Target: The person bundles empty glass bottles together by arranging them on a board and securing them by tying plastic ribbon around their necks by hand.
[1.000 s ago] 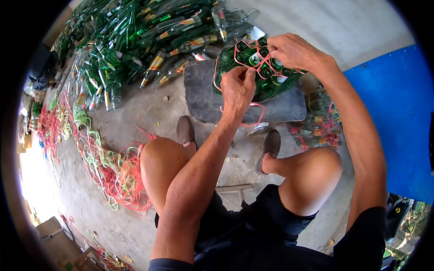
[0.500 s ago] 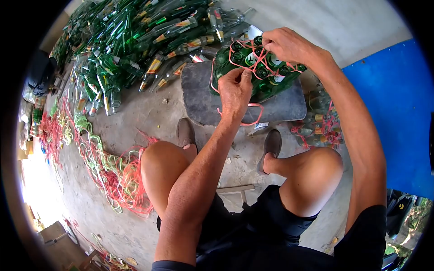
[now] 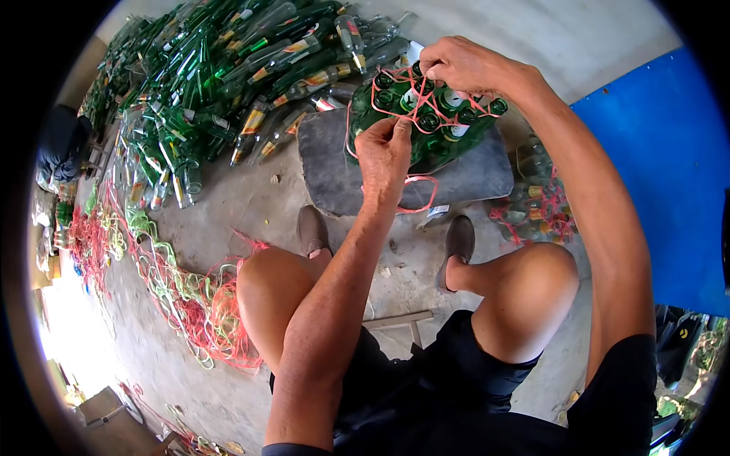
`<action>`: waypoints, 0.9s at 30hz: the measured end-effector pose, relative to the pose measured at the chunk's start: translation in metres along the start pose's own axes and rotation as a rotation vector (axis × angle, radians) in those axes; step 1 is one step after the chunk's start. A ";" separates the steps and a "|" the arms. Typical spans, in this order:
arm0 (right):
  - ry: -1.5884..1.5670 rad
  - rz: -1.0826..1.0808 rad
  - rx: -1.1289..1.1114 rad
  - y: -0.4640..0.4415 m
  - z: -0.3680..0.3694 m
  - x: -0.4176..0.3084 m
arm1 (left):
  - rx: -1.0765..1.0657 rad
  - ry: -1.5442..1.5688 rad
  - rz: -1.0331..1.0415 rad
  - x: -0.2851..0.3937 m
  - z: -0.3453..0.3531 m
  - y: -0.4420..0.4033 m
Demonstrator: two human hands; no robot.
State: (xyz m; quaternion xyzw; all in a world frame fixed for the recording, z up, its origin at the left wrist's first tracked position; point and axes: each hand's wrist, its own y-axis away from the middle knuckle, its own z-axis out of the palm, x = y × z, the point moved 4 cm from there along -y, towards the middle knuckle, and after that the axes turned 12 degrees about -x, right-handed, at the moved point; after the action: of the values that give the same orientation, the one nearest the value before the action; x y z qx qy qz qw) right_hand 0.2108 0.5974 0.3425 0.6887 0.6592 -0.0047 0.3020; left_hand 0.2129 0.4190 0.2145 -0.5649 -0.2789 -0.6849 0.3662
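Note:
Several green glass bottles (image 3: 433, 156) stand bunched together on a dark slab, necks toward me. Pink plastic string (image 3: 423, 97) criss-crosses between the necks and loops around the bunch. At the near left side of the bunch, my left hand (image 3: 384, 156) is closed, thumb and finger pinching the string. My right hand (image 3: 470, 67) reaches over the far side, fingers pinched on the string beside the back necks; its fingertips are partly hidden. A loose loop of the same string (image 3: 418, 196) hangs over the slab's front edge.
The dark slab (image 3: 327, 171) sits before my feet. A large heap of bottles (image 3: 205, 83) lies at the back left. Tangled pink and green string (image 3: 205, 304) covers the floor at left. Tied clear bottles (image 3: 536, 205) stand right of the slab, near a blue panel (image 3: 639, 182).
The view has shifted slightly. My right hand has moved a little left, closer to my left hand, over the necks. My left hand keeps its pinch near the same neck.

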 end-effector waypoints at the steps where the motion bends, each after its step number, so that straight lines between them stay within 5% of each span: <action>1: -0.018 0.010 -0.015 -0.002 0.001 0.003 | -0.002 0.003 -0.009 -0.001 0.000 0.000; 27: -0.103 0.069 -0.115 -0.015 -0.006 -0.003 | -0.002 0.112 -0.159 -0.002 -0.001 0.000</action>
State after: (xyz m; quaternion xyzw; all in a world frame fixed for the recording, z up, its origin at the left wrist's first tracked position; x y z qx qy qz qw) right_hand 0.1947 0.5959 0.3425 0.6912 0.6179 0.0082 0.3747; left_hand 0.2126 0.4186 0.2128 -0.5023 -0.3013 -0.7426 0.3248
